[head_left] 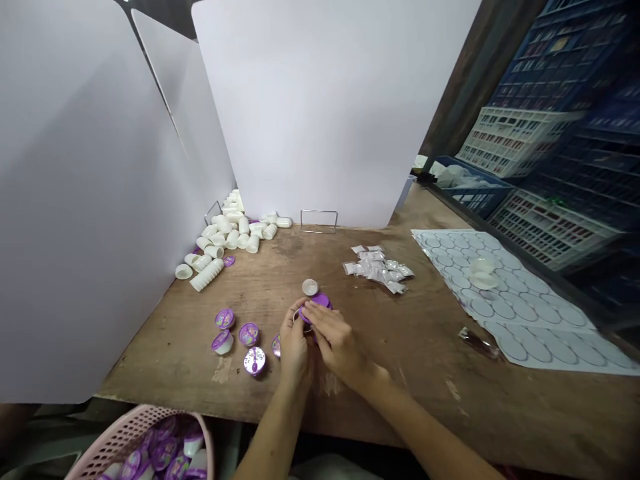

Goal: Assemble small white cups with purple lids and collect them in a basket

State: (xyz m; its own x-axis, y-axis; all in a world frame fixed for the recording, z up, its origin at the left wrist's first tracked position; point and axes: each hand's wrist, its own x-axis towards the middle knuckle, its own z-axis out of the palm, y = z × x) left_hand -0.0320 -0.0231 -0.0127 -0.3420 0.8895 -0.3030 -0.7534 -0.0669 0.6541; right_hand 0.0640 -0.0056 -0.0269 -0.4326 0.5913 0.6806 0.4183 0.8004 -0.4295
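Near the front middle of the table, my left hand (294, 343) is closed around a small white cup, mostly hidden by the fingers. My right hand (337, 337) comes from the other side, its fingers pressed together over a purple lid (303, 316) at the cup's mouth. Just beyond the fingers lie more purple lids (323, 300) and an open white cup (310, 287). Left of my hands stand several lidded cups, among them a purple-topped cup (249, 334) and a shinier one (255, 361). Another lidded cup (276, 345) is partly behind my left hand.
Stacked white cups (220, 233) are heaped at the back left by white partitions (320, 107). Small clear packets (377, 267) lie to the right, before a sheet printed with ovals (515, 293). A pink basket (207, 433) of lidded cups stands below the front edge; crates (520, 133) rise at right.
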